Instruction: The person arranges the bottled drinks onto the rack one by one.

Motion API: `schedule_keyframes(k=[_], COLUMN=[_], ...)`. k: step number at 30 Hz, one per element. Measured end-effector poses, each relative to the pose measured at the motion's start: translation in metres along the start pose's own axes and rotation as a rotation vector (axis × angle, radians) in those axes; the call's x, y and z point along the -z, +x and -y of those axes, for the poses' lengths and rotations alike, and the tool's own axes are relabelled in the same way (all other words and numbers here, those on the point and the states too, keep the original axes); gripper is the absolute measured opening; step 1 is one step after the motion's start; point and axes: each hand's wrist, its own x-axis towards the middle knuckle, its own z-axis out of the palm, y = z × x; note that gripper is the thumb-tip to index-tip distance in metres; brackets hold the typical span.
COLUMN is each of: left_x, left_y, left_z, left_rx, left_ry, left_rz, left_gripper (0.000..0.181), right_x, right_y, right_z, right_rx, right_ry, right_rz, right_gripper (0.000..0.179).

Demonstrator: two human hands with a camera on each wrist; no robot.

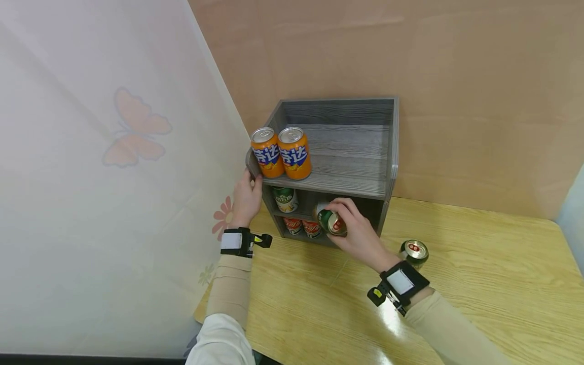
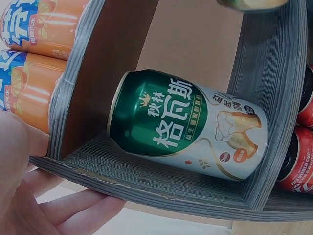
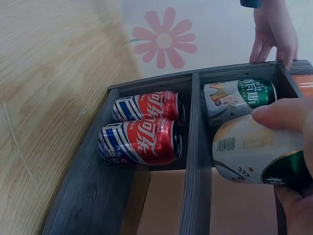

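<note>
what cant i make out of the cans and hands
- Head view: green can on the table, partly hidden by the right wrist strap.
- Left wrist view: can at the top edge, blurred and mostly cut off.
- Right wrist view: orange can, cut off by the right edge.
- Right wrist view: some fingertips of the right hand, behind the held can.

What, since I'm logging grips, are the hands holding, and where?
The right hand holds a green-and-white can round its sides, near the top; the left hand grips the gray shelf by its left side.
</note>
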Motion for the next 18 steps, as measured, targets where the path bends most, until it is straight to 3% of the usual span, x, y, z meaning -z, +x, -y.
schedule_keyframes(k=[10, 18], left_x=[0.000, -0.001], left_y=[0.000, 0.001], left_z=[0.000, 0.001], left_rx=[0.008, 0.022], left_ry=[0.001, -0.003], left_rz=[0.000, 0.000], left_gripper=[0.038, 0.040], right_x=[-0.008, -0.013], right_y=[0.014, 0.023], right_z=[-0.006, -0.011], right_rx=[-0.109, -0.144], right_ry=[0.030, 0.044], right_rz=[0.014, 0.023], right_gripper=[0.079, 0.075])
